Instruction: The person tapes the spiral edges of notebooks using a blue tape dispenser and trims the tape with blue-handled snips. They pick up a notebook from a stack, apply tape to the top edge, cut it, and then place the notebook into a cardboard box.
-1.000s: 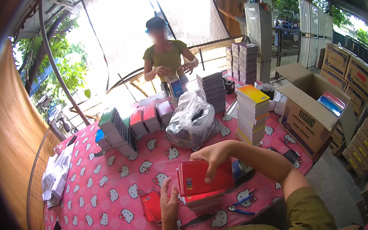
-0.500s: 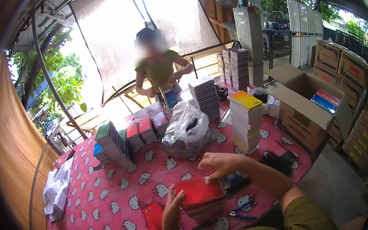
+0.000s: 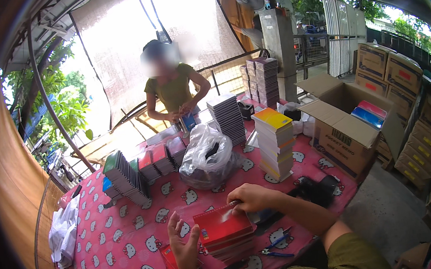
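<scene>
A stack of red notebooks (image 3: 223, 223) lies on the table in front of me, its top cover facing up and shiny. Just left of it, my left hand (image 3: 185, 247) is raised with thumb and fingers spread, holding nothing. My right hand (image 3: 254, 198) is curled closed at the stack's upper right edge; a small pale tip shows by its fingers, too small to name. Partly hidden behind my left wrist lie more red notebooks (image 3: 169, 261). Blue-handled pliers (image 3: 277, 253) rest to the right of the stack, and a dark blade-like thing (image 3: 231, 268) lies below it.
Beyond my hands stand a clear plastic bag (image 3: 207, 155), a tall yellow-topped stack (image 3: 275, 144) and rows of notebooks (image 3: 127, 178). An open cardboard box (image 3: 344, 141) is at the right, near stacked cartons (image 3: 389, 73). Across the pink table (image 3: 116, 230) a co-worker (image 3: 173, 89) handles a blue notebook.
My left hand has come off the stack's left side and opened. My right hand has curled its fingers closed at the stack's upper edge. The whole view has shifted slightly.
</scene>
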Tool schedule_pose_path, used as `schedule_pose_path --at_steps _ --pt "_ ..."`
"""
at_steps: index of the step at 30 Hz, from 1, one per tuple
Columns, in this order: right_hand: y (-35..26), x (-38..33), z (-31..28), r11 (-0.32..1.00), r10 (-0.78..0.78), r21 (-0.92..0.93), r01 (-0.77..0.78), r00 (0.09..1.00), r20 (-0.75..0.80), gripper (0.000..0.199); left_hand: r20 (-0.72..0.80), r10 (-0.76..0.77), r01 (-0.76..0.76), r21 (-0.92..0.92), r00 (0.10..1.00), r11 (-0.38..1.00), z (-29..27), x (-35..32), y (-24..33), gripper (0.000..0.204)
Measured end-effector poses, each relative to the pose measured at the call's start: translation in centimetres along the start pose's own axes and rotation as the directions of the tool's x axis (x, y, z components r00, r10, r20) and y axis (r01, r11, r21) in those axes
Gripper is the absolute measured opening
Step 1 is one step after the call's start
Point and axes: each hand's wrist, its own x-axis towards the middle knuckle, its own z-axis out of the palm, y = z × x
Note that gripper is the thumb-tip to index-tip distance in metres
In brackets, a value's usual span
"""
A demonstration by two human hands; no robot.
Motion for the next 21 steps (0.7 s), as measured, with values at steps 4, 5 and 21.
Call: schedule_pose_path --at_steps 4,5,21 --pt "-0.2 -0.8 0.9 0.882 -0.315 -0.448 0.147 0.892 -0.326 0.032 -0.153 0.209 -0.208 0.019 0.966 0.978 1.9 -0.2 1.0 0.07" --pt "-1.7 -1.2 0.5 0.846 -0.396 -0.506 0.17 0.835 -0.381 0.029 -0.185 0.363 -0.343 0.13 0.913 0.93 2.1 -0.3 1.0 0.067" --pt "-4.7 -3.1 6.0 0.838 0.145 0.53 0.134 0.88 -0.453 0.025 0.099 0.343 -0.357 0.29 0.934 0.888 3.4 -0.9 0.5 0.061"
